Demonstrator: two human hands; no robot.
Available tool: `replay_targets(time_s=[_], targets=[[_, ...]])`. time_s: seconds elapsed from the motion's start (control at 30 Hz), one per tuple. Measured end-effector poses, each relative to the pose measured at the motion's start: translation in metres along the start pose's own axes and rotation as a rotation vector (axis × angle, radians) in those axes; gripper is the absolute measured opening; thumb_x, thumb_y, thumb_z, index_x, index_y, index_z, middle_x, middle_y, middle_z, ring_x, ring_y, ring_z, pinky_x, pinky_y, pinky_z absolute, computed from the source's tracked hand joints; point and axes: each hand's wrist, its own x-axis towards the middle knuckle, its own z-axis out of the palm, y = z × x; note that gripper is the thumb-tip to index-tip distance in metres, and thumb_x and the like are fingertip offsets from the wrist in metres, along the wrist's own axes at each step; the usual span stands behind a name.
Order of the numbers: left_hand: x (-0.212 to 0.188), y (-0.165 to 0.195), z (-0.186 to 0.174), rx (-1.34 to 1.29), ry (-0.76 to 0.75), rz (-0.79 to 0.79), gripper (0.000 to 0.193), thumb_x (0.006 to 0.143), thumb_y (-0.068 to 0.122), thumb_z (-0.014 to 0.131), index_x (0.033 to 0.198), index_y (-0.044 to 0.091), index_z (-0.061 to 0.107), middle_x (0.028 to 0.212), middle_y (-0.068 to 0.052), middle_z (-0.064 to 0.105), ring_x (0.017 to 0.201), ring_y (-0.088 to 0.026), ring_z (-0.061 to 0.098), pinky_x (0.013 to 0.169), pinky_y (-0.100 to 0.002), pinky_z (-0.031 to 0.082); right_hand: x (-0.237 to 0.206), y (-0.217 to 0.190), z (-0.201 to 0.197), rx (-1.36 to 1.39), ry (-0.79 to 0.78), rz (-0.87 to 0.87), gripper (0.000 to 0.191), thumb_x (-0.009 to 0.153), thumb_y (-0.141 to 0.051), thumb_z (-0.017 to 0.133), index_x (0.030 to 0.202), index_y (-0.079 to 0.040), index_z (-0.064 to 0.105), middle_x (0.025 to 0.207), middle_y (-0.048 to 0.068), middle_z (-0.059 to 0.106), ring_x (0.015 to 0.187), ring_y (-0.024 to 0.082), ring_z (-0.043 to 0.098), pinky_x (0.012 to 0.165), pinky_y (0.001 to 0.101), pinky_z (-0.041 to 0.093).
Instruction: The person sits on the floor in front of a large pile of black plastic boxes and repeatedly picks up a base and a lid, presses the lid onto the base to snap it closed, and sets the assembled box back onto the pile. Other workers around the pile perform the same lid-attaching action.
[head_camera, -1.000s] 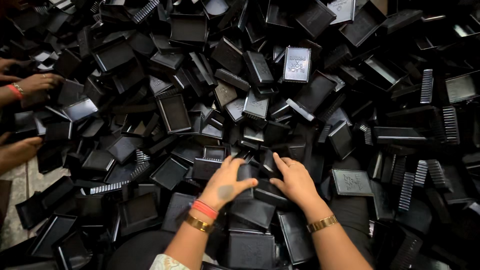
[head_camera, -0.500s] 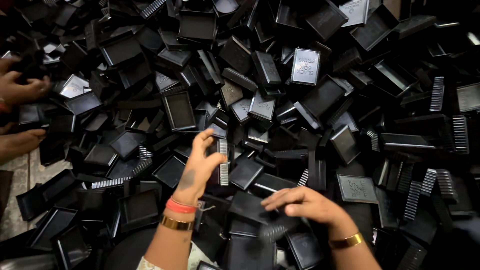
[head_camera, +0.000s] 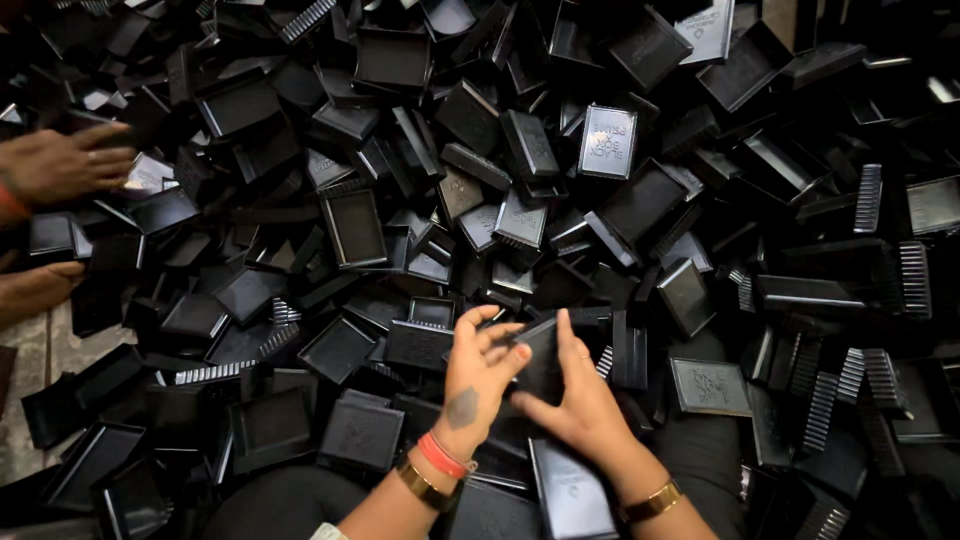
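Observation:
A deep pile of black plastic box halves fills the view. My left hand, with a red band and a gold bangle at the wrist, and my right hand, with a gold bangle, meet just above the pile's near side. Between them they hold one black box piece, fingers curled on its edges. A flat black lid lies under my right forearm.
Another person's two hands reach into the pile at the left edge. A grey-faced lid lies face up at upper centre. Ribbed black parts sit at the right. Bare floor shows at the lower left.
My hands were spread apart on the pile, the left reaching further up. Now they have come together and hold one black piece between them. The other person's hands shifted slightly.

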Motion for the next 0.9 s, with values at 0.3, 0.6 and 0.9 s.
replay_targets(time_s=[0.3,0.6,0.9], targets=[[0.048,-0.017,0.003,1.194,-0.351,0.411,0.077,0.073,0.001,0.072,0.142,0.004,0.038,0.106,-0.019,0.069,0.096,-0.042,0.062,0.085,-0.049,0.048,0.011,0.028,-0.014,0.732,0.487,0.306,0.097,0.082,-0.008,0.069,0.163,-0.004,0.016,0.130,0.011,0.059,0.108,0.019,0.060,0.093,0.0331,0.051],[0.048,0.000,-0.007,1.229,-0.398,0.616,0.055,0.077,-0.007,0.058,0.130,0.009,0.054,0.086,-0.009,0.066,0.088,-0.031,0.061,0.082,-0.044,0.050,0.007,0.037,-0.006,0.945,0.389,0.178,0.086,0.086,-0.010,0.065,0.162,-0.002,0.026,0.135,0.013,0.056,0.118,0.022,0.059,0.098,0.0353,0.050],[-0.006,0.023,-0.012,0.372,-0.064,0.349,0.039,0.098,-0.006,0.057,0.134,0.003,0.047,0.106,-0.009,0.067,0.097,-0.017,0.066,0.091,-0.028,0.053,-0.003,-0.001,0.000,1.290,-0.155,0.268,0.083,0.084,-0.014,0.063,0.160,-0.005,0.030,0.146,0.016,0.054,0.130,0.026,0.057,0.110,0.0391,0.042]])
